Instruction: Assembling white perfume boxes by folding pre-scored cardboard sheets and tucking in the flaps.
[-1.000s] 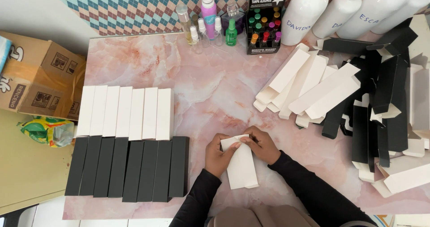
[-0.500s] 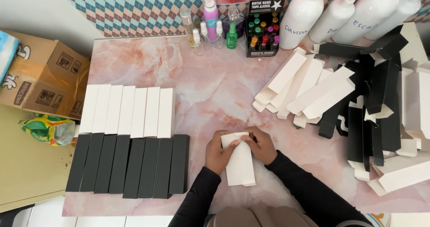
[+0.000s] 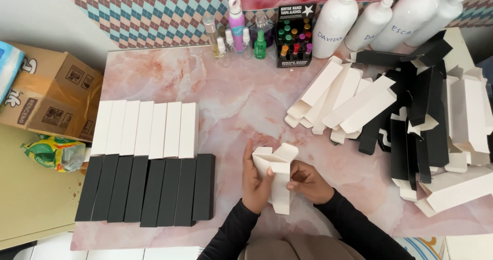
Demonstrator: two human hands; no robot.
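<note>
While the pink marble table (image 3: 231, 101) fills most of the view, everything else sits in relation to it: a brown cardboard carton (image 3: 49, 98) stands off its left edge, with a crumpled green and yellow packet (image 3: 51, 153) just below that carton. Along the table's right side sprawls a loose heap of unfolded black and white carton blanks (image 3: 421, 121), some overlapping, some hanging past the edge. At the table's far edge stand four large white bottles (image 3: 334, 24) to the right, a dark display box of small coloured vials (image 3: 294, 36) beside them, and a cluster of small spray bottles (image 3: 236, 31) nearer the middle. On the table's left half lie two tidy rows, touching side by side: six finished white boxes (image 3: 146, 129) farther away and seven black boxes (image 3: 149, 190) nearer the person. At the near edge, about the middle, the small white box (image 3: 277, 180) is held just above the table with its top flaps open. The left hand (image 3: 254, 180) grips its left side, fingers curled round it; the right hand (image 3: 308, 182) is closed on its right side, fingertips pressing a flap.
</note>
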